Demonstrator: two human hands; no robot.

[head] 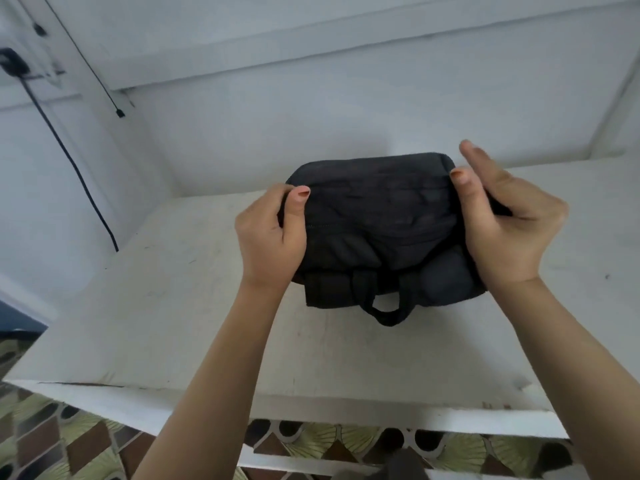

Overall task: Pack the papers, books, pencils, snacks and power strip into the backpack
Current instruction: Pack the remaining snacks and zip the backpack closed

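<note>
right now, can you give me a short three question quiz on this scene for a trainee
1. True or false: the backpack lies on the white table.
2. How many hands hold the backpack? A) none B) one C) two
3. Fill in: the backpack's carry loop points ___ the person (toward / away from).

Key
1. True.
2. C: the left hand and the right hand each grip one side.
3. Toward.
</note>
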